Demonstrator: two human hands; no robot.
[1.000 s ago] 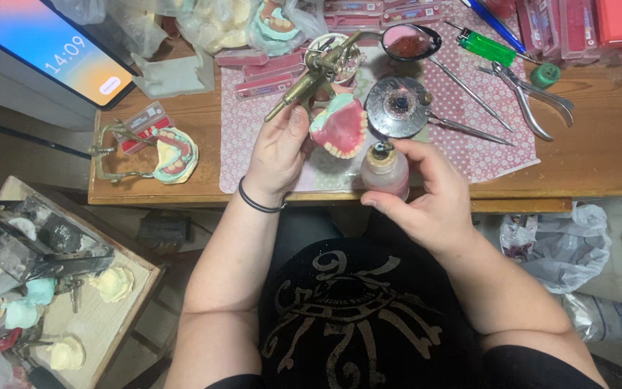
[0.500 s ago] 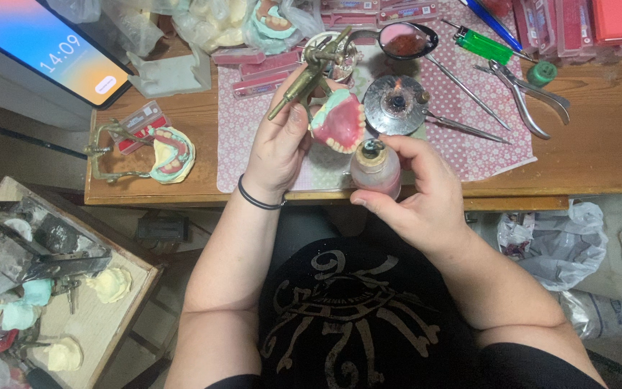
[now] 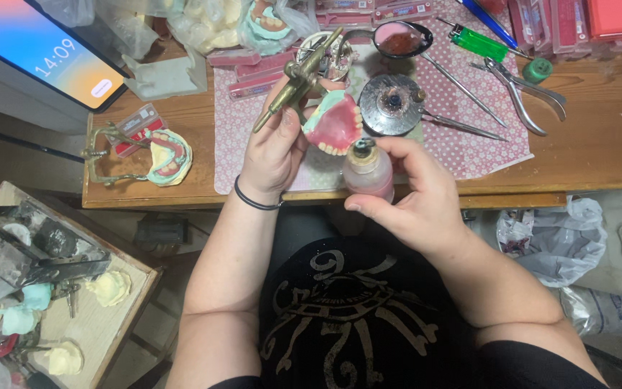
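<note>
- Left hand (image 3: 273, 155) grips a brass hinged articulator (image 3: 298, 75) carrying a pink wax denture (image 3: 334, 124) above the desk edge.
- Right hand (image 3: 417, 194) wraps closed around a small clear bottle (image 3: 368, 173) holding pink liquid.
- Round metal dish (image 3: 391, 101) beside it contains dark residue.

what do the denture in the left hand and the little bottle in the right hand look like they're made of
The denture in the left hand looks like pink wax or acrylic with pale plastic-like teeth, matte and smooth, on a brass-coloured metal frame. The bottle in the right hand looks like clear glass or plastic: pinkish contents show through, and its wall is glossy.
</note>
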